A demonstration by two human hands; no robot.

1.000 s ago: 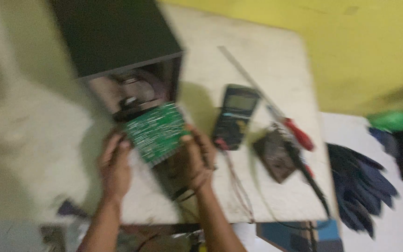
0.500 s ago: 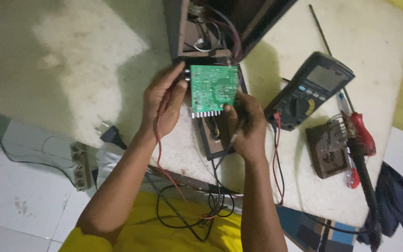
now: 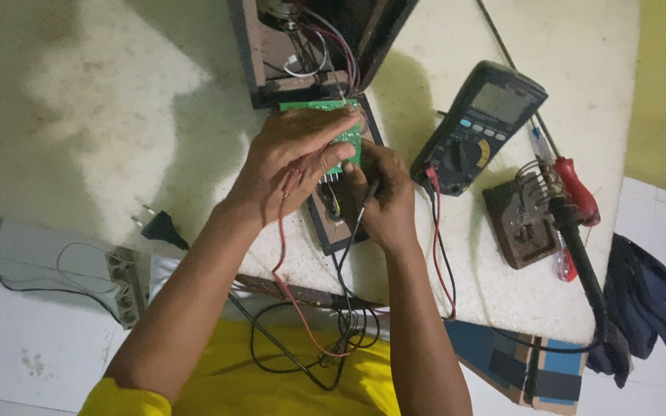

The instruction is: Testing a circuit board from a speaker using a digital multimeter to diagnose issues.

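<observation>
A green circuit board (image 3: 345,137) sits at the open back of a dark speaker box (image 3: 314,46) on a white worktable (image 3: 117,115). My left hand (image 3: 290,162) lies over the board, holding it, with a red test lead (image 3: 285,254) running under the palm. My right hand (image 3: 379,196) is just below the board, gripping a black test probe (image 3: 369,194) whose tip is near the board's lower edge. Both leads trail off the table's front edge. A dark digital multimeter (image 3: 478,127) lies to the right, apart from both hands.
A soldering iron (image 3: 580,246) rests on a brown stand (image 3: 519,219), with a red-handled screwdriver (image 3: 576,189) beside it. A black plug (image 3: 159,227) and a power strip (image 3: 125,285) lie at the left. Dark gloves (image 3: 649,289) lie on the floor, right.
The board was held up in both hands, face toward me. Now it is lowered against the speaker box, my left hand covers it, and my right hand grips the black probe.
</observation>
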